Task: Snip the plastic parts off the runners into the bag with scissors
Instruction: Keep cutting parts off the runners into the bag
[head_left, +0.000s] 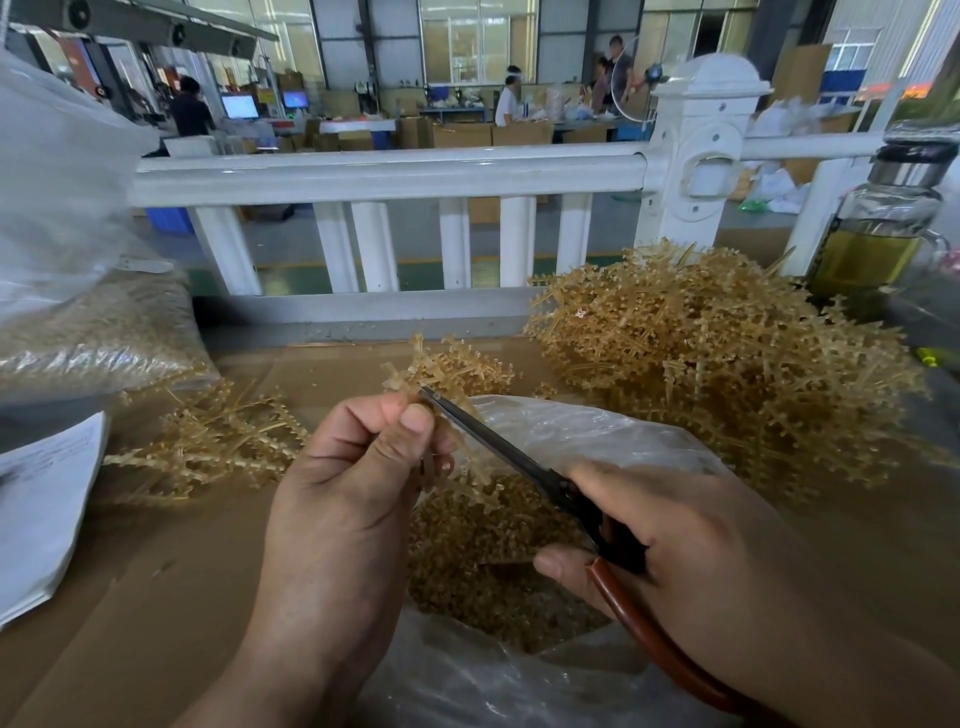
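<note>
Faint print on the paper sheet (47, 499) is too blurred to read

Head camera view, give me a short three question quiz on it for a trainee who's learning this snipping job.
1. True or false: the left hand pinches a runner while the right hand holds the scissors.
2. Relative to the bag, the larger pile of runners lies: A to its left; B to its right; C inside it.
3. Short answer: what covers the bottom of the bag?
Key: 1 true; 2 B; 3 snipped plastic parts.
</note>
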